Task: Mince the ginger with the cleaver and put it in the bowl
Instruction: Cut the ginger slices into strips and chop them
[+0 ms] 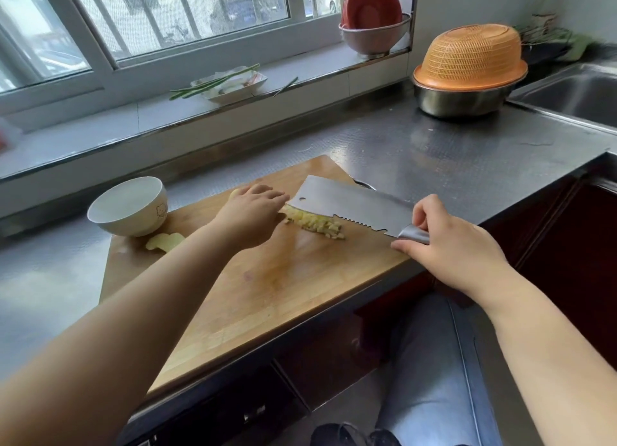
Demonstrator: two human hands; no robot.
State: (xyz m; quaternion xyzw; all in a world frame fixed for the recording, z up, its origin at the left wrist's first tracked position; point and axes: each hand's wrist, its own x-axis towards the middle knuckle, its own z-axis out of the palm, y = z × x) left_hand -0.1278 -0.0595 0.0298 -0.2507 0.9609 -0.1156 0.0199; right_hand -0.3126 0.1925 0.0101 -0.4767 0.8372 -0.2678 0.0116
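Observation:
A pile of minced yellow ginger [315, 224] lies on the wooden cutting board [267, 278], partly under the cleaver [347, 205]. My right hand [447, 242] grips the cleaver's metal handle, and the blade tilts over the pile. My left hand [255, 217] rests on the board just left of the pile, fingers stretched toward the blade's front end. A small bit of ginger shows behind that hand. The white bowl [128, 207] stands at the board's far left corner. A ginger slice [165, 241] lies in front of the bowl.
The board sits on a steel counter [450, 158]. At the back right an orange basket [470, 53] covers a steel bowl, with a sink [574, 92] beyond. On the windowsill are a plate with green stalks [230, 82] and stacked bowls [372, 28].

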